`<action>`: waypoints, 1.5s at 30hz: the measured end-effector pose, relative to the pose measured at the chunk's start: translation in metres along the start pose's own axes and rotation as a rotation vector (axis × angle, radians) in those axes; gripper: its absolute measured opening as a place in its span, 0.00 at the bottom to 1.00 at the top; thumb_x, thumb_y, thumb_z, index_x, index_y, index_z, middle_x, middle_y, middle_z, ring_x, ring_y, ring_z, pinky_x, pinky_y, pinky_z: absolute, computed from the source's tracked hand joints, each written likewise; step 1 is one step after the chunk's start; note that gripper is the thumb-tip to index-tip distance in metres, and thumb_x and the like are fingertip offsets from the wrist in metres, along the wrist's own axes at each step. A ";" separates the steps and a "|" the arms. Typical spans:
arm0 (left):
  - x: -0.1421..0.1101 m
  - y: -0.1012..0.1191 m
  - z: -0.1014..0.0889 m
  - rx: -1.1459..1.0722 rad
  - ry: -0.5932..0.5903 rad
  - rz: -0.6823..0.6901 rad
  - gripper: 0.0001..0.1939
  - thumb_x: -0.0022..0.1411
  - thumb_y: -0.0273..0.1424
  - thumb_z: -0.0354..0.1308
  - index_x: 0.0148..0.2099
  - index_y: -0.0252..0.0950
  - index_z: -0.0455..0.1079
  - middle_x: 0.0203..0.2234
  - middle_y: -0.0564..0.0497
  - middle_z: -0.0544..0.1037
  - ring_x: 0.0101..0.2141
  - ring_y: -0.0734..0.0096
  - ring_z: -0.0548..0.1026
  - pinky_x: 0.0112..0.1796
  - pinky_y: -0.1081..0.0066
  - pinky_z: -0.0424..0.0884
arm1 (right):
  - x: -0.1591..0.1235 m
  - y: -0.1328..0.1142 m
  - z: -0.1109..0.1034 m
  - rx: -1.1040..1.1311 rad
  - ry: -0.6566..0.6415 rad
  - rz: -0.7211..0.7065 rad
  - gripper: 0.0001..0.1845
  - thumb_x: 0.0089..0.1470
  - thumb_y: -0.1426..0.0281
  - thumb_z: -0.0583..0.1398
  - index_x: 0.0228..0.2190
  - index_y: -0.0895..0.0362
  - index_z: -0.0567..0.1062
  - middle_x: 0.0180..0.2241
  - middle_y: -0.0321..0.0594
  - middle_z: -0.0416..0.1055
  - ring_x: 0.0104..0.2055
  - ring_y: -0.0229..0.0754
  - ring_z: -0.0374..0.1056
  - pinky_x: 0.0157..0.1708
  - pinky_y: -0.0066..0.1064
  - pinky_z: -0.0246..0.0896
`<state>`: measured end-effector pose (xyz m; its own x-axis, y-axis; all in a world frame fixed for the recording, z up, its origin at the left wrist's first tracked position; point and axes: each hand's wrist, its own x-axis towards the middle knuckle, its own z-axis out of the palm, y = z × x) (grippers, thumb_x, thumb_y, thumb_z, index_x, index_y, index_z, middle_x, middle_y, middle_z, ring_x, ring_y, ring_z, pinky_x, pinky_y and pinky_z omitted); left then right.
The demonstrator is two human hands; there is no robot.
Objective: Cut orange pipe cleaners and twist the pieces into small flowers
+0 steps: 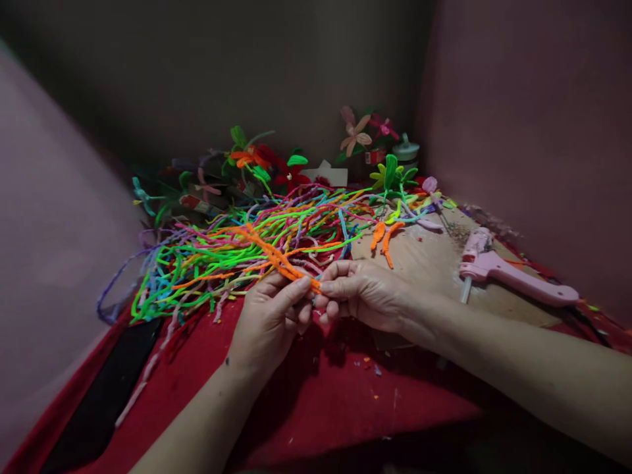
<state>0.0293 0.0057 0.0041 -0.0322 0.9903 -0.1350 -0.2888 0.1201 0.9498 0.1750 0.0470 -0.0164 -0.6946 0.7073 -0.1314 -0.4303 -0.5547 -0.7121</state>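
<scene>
Orange pipe cleaners [276, 257], laid side by side, run from above the pile down into my fingers. My left hand [276, 306] pinches them near their lower end, thumb on top. Right beside it, my right hand [358, 293] grips the tip of the same strands between thumb and fingers. Behind my hands spreads a tangled pile of pipe cleaners [197, 263] in green, pink, blue, purple and yellow. Two orange looped petal shapes [385, 238] lie on a brown board [419, 263] to the right of the pile.
A pink glue gun [513, 273] rests on the board at right, its cord trailing off. A black flat object [103, 395] lies at left on the red cloth [316, 408]. Pipe-cleaner flowers [355, 131] and a lidded jar [406, 150] stand along the back wall.
</scene>
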 end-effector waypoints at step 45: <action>0.000 0.002 0.002 0.039 -0.031 0.008 0.05 0.53 0.27 0.60 0.29 0.35 0.66 0.13 0.60 0.62 0.13 0.85 0.54 0.16 0.81 0.51 | -0.004 0.000 0.004 -0.300 0.063 0.007 0.05 0.46 0.72 0.61 0.25 0.64 0.74 0.21 0.42 0.74 0.21 0.34 0.68 0.25 0.26 0.66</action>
<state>0.0305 0.0065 0.0063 -0.0044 0.9929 -0.1189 -0.2511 0.1140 0.9612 0.1752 0.0426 -0.0136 -0.6559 0.7347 -0.1732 -0.2296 -0.4128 -0.8814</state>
